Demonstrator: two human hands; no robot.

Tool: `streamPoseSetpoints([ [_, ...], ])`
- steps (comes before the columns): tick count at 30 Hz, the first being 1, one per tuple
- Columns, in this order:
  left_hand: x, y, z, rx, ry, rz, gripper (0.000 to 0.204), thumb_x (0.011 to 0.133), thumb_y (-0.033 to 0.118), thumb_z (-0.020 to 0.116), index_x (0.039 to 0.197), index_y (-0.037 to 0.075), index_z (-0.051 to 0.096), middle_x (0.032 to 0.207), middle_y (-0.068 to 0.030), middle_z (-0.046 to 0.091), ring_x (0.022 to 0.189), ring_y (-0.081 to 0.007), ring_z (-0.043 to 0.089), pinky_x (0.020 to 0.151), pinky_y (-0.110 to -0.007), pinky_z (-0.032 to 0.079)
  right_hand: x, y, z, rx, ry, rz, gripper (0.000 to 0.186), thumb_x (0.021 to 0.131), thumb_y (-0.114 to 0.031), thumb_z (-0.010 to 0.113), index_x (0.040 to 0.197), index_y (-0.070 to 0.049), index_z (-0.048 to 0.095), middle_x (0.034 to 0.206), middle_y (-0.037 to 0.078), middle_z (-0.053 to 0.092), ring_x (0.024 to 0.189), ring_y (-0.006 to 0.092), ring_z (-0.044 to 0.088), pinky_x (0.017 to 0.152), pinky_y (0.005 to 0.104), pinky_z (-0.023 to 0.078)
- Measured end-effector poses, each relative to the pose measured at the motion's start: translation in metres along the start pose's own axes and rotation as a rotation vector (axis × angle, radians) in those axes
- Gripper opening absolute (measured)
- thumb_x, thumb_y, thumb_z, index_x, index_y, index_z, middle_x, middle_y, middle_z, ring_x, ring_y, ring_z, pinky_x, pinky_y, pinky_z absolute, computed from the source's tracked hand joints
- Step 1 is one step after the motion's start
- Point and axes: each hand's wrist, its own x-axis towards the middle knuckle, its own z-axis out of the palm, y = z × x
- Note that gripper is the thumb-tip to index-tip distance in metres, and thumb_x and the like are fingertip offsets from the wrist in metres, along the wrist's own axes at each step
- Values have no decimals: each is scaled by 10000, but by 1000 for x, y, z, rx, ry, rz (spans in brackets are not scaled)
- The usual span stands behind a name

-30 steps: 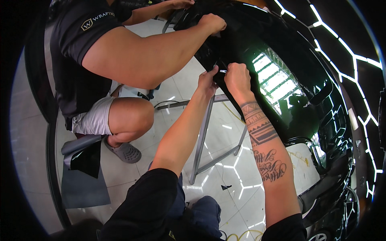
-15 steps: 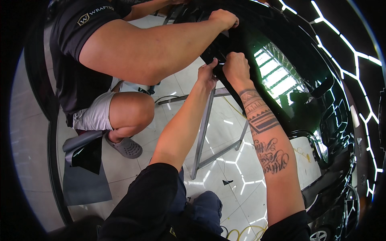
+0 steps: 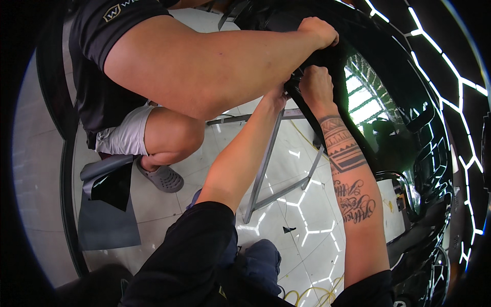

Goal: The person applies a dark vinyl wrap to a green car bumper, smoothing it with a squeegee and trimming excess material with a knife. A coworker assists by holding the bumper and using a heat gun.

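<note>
A glossy black car panel [image 3: 391, 138] with a curved edge rests over a grey metal stand [image 3: 266, 169]. My left hand [image 3: 277, 94] grips the panel's near left edge, its fingertips partly hidden behind a co-worker's forearm [image 3: 220, 71]. Just right of it, my tattooed right hand [image 3: 317, 84] is closed against the dark edge, knuckles up; what its fingers hold is hidden. The co-worker's hand [image 3: 319, 31] lies above mine on the same panel, fingers curled.
The co-worker kneels at left, with a bare knee [image 3: 174, 133] and grey clog [image 3: 161, 176]. Grey and black sheets [image 3: 110, 225] lie beside them. A small black scrap [image 3: 289, 229] and yellow hose [image 3: 312, 297] are on the tiled floor [image 3: 158, 225].
The co-worker's hand and forearm have shifted rightward and down across the panel, now partly covering my left hand. Both my hands sit a little farther right in view.
</note>
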Motion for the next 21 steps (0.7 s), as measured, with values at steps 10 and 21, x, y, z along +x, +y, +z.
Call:
streamPoseSetpoints([
  [10,-11,-10,-46,93,-60,13,172,717,267,618,817,232,753,908,-78,714,878,-255,682,744,-368,531,-6,-26,-18,29,-16,-18,156,800,-61,546,768,24,674,788,299,622,786,482,619,702,524,524],
  [21,-6,-10,-40,79,-56,58,178,738,269,613,848,236,749,936,-70,713,902,-255,675,770,-370,525,-27,-14,-35,-15,-28,-14,133,807,-79,608,761,30,669,748,284,622,734,469,620,670,500,530],
])
